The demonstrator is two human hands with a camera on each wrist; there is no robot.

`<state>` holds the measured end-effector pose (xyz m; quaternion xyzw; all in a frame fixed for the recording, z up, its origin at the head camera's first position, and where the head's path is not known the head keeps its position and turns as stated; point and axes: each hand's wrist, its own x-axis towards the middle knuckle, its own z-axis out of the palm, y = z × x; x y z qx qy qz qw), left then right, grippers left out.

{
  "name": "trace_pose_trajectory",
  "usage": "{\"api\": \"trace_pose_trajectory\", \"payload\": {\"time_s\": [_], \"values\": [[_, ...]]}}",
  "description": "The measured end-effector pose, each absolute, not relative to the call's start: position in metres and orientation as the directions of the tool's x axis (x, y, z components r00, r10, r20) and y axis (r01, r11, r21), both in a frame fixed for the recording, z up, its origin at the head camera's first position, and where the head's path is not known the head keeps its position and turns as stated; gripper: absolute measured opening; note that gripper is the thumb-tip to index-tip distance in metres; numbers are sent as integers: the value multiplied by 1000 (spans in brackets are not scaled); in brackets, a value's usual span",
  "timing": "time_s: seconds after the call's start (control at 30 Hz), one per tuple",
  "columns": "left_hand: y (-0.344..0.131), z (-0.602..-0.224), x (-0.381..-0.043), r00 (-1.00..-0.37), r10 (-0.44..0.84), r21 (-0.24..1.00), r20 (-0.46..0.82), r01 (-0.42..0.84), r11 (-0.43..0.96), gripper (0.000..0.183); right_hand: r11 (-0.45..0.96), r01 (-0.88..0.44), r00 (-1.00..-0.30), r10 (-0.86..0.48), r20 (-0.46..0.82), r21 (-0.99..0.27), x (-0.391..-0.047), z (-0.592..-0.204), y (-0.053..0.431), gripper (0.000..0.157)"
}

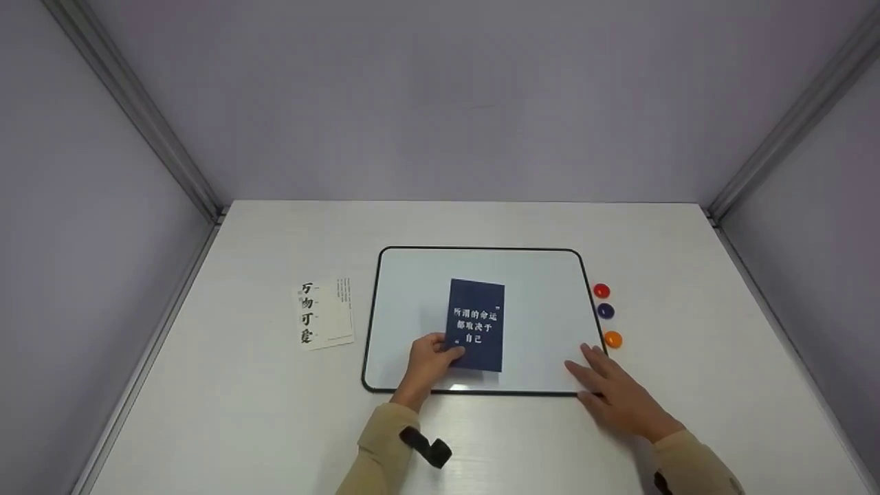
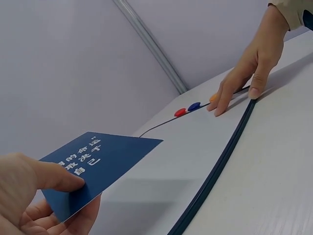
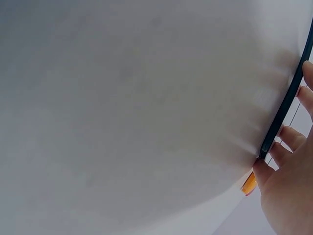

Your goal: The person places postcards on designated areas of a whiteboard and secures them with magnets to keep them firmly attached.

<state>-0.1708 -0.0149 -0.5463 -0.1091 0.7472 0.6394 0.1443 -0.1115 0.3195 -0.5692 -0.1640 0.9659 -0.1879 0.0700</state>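
Observation:
My left hand [image 1: 427, 361] pinches a dark blue card [image 1: 476, 295] by its lower left part, thumb on top and fingers beneath. White Chinese characters are printed on the card. In the left wrist view the card [image 2: 115, 156] is held up above the whiteboard, tilted. The whiteboard [image 1: 543, 295] lies flat on the table and has a thin black frame. At its near right corner rests my right hand [image 1: 622, 399], fingers spread and fairly straight. The left wrist view shows the right thumb against the black frame [image 2: 220, 166] and the other fingers over the board.
Along the board's right edge sit three round magnet-like pieces: red [image 1: 601, 291], dark blue [image 1: 606, 311] and orange [image 1: 613, 339]. Left of the board a cream card [image 1: 326, 313] with black characters lies on the white table [image 1: 227, 385]. Pale walls enclose the back and sides.

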Motion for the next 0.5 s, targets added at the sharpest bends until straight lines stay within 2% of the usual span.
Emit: {"api": "trace_pose_trajectory", "payload": {"time_s": [0.5], "values": [[4,-543,-173,-928,81,926,-364,-351,139,34,882,-271,-937,-334,-104,-386,-112,-569,318,53]]}}
